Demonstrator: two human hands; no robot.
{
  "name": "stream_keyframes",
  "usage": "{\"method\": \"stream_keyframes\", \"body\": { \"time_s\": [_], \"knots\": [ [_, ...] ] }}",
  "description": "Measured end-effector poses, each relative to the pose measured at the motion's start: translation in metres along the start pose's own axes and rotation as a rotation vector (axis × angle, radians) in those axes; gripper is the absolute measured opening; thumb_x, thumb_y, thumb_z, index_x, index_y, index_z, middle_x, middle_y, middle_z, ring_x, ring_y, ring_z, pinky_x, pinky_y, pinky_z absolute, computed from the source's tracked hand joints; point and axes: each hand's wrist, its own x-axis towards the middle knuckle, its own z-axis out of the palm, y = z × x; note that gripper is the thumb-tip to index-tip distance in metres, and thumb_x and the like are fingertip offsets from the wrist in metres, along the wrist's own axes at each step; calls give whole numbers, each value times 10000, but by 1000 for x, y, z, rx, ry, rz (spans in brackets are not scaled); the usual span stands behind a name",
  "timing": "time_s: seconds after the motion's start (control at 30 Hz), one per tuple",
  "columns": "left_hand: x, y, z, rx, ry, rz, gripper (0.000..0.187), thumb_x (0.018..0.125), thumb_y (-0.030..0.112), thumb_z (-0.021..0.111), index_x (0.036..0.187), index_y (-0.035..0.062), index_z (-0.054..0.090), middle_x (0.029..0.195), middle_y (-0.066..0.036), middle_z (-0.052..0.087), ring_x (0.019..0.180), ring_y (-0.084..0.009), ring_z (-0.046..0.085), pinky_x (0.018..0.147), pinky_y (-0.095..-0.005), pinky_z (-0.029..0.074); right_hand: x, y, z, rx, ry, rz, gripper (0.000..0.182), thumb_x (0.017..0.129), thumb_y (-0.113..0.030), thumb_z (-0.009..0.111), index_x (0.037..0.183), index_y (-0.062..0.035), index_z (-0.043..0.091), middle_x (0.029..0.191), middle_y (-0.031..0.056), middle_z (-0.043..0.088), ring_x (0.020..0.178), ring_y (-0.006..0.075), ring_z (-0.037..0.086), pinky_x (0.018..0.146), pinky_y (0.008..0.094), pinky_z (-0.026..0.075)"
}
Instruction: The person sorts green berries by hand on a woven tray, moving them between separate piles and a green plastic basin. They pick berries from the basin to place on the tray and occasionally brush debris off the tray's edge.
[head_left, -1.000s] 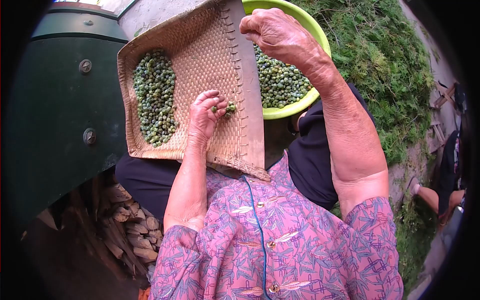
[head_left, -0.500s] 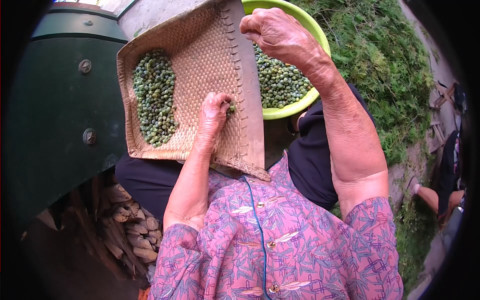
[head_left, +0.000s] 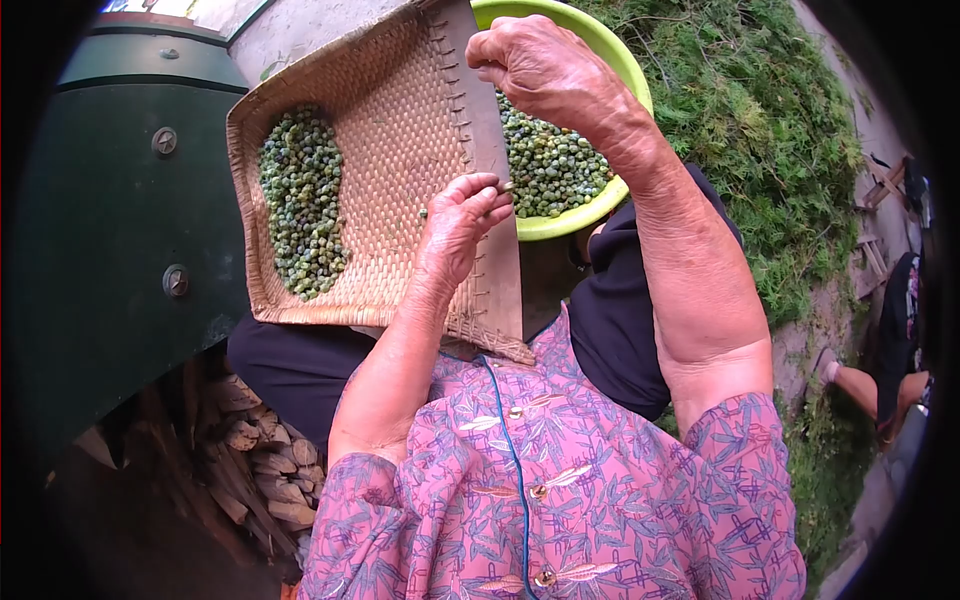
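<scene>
On my lap a woven winnowing basket with a flat board along its right edge lies slanted. Small round green fruits are heaped at its left end. My left hand is over the board, its thumb and fingers pinched on a small green fruit. Another fruit lies on the weave beside that hand. At the board's upper part, my right hand is closed with its fingertips on the board's edge. Below it a lime-green basin holds many more fruits.
Cut leafy green branches cover the ground on the right. A dark green metal panel with studs stands at left, above split firewood. Another person's leg shows at the far right.
My left hand has moved up and right from the weave to the board, carrying a small green fruit. My right hand stays at the board's edge. The whole view has shifted slightly.
</scene>
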Motion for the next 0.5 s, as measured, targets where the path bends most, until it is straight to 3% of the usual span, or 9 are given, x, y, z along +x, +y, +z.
{"method": "stream_keyframes", "body": {
  "time_s": [0.03,0.13,0.3,0.33,0.37,0.43,0.47,0.5],
  "knots": [
    [-1,-1,6,-1,-1,-1,258,912,92,579,1141,-20,542,1082,-132,595,1001,-249,607,898,-377,506,0,1,0,3,-3,2,146,826,-156,639,934,-59,644,850,134,636,827,319,624,737,407,482],
    [-9,4,25,17,-14,-7,445,934,232,572,1293,-11,470,1280,-136,524,1197,-265,495,1000,-401,409,-1,3,1,1,1,-2,145,825,-154,638,934,-58,644,851,134,637,829,318,623,734,407,482],
    [-12,16,22,-21,-40,32,447,940,241,560,1296,-12,465,1300,-157,510,1212,-269,485,1004,-402,401,-5,6,3,52,82,-110,133,829,-152,633,929,-65,642,841,128,630,823,317,619,725,412,479],
    [-14,21,17,5,-43,54,444,940,238,560,1295,-12,465,1295,-159,512,1206,-269,489,1002,-401,402,-10,5,2,98,146,-130,117,843,-142,570,908,-62,626,843,144,623,822,332,610,731,418,476],
    [-14,24,7,64,-10,108,395,937,196,561,1264,-15,494,1217,-144,566,1104,-236,561,943,-365,453,-13,4,2,145,211,-151,128,856,-131,508,888,-60,609,845,161,616,821,347,602,737,425,473],
    [-15,32,-16,383,108,200,323,927,145,561,1205,-19,543,1096,-105,623,961,-180,618,844,-307,499,-12,5,1,141,186,-155,141,861,-128,492,888,-51,607,848,165,615,822,346,601,739,423,472],
    [-17,34,-28,520,178,250,254,910,110,564,1129,-13,598,997,-61,648,847,-122,621,770,-258,505,-11,4,1,134,163,-159,154,866,-125,477,888,-43,605,851,169,614,824,346,601,740,420,471],
    [-19,34,-40,665,221,280,210,880,71,587,1070,-9,628,977,-48,649,816,-121,605,768,-258,491,-11,4,0,136,164,-161,154,866,-125,477,888,-43,605,851,169,614,824,346,601,740,420,471]
  ]
}}
